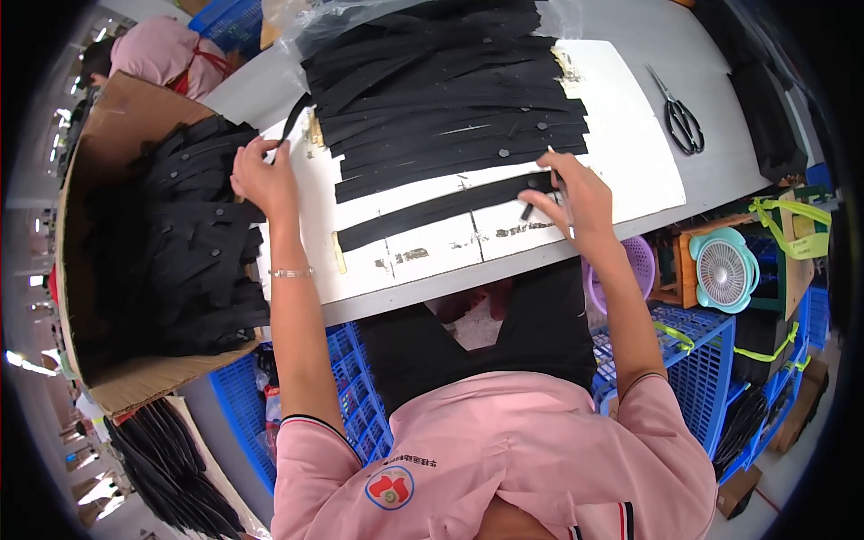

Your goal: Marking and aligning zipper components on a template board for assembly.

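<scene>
We look down on a white board (pixel 621 153) laid over a grey table (pixel 648 36), which gives the dark pieces a pale, flat ground; a stack of black strips (pixel 450 99) lies fanned across its far half, each strip set slightly off the next so single ends stay reachable; one strip (pixel 432 211) lies alone nearer us, apart from the stack, running slantwise across the board; our right hand (pixel 576 202) rests on its right end, fingers curled around a thin white stick that we judge to be a marking tool, pinning the end flat; our left hand (pixel 264 178) sits at the board's left edge, fingers bent over the rim of a cardboard box (pixel 117 117) heaped with finished-looking black pieces, though whether it pinches one we cannot tell; scissors (pixel 682 117) lie well to the right.
</scene>
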### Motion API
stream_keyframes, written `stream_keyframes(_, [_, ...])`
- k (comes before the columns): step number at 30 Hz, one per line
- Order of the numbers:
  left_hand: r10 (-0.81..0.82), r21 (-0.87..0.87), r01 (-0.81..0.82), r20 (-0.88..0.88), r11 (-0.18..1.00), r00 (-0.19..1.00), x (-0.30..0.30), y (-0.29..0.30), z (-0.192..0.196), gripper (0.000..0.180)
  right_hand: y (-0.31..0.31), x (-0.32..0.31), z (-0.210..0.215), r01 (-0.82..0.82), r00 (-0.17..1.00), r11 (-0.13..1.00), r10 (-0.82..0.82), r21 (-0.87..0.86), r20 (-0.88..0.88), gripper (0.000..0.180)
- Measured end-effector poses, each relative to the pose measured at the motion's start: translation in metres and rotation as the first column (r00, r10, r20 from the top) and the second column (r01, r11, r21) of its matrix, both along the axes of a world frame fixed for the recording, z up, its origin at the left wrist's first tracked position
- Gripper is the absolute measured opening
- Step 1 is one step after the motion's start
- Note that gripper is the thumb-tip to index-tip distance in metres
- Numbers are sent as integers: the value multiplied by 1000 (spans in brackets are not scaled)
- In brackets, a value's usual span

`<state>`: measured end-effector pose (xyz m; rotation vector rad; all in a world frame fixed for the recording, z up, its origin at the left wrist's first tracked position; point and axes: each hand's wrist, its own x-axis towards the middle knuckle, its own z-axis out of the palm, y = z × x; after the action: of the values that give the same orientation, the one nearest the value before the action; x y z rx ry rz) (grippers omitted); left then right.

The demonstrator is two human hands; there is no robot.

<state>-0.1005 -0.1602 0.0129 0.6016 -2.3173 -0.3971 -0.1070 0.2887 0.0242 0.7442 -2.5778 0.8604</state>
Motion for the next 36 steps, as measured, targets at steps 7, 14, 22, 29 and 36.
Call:
stream_keyframes(7, [-444,-88,437,-97,895,891,59,160,27,20,-20,-28,1,120,991,989,-125,-88,-44,41])
stream_keyframes(14, [-626,114,618,44,778,779,98,259,-2,26,0,6,-6,226,970,808,-137,-545,200,22])
stream_keyframes(22, [-659,153,642,138,752,739,110,262,3,36,9,71,-16,118,964,992,-102,53,-244,37])
stream_keyframes(29, [-546,139,531,309,836,779,143,238,2,54,45,57,-30,284,911,957,-248,65,-330,42])
stream_keyframes(36, [-377,142,349,335,926,863,173,195,2,56,48,56,-36,265,914,963,-236,44,-331,34])
